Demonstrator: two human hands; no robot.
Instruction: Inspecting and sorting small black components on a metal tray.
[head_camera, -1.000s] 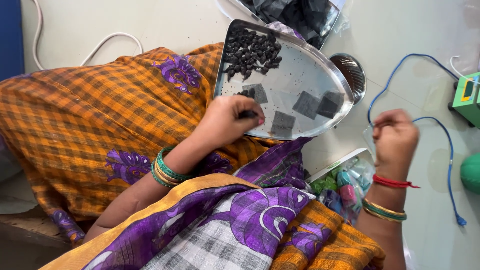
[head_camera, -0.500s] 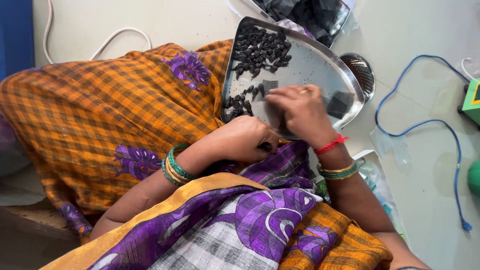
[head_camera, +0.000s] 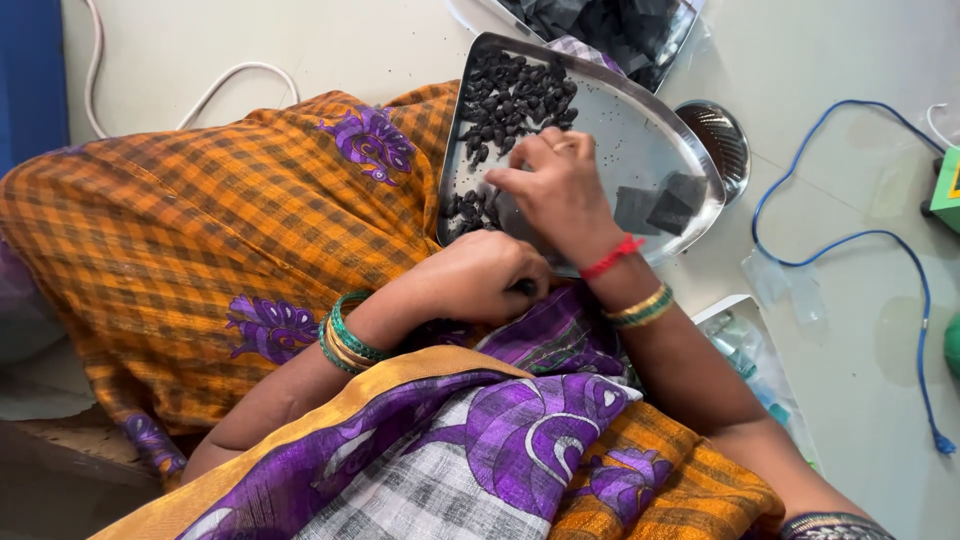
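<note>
My right hand (head_camera: 560, 195) lies palm-down on the tray (head_camera: 640, 130), fingers spread among the black bits (head_camera: 510, 100), pinching nothing I can see. Left hand (head_camera: 480, 275) is clenched at the tray's near edge, likely steadying it on my lap; what it grips is hidden.

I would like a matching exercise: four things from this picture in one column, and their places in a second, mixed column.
Things:
1. right hand
2. left hand
3. blue cable
4. small steel bowl

Places:
A. on the floor at the right
B. on the small black pieces in the steel tray
C. just behind the tray
D. at the tray's near edge, over the lap

Pairs: 1-B, 2-D, 3-A, 4-C
</note>
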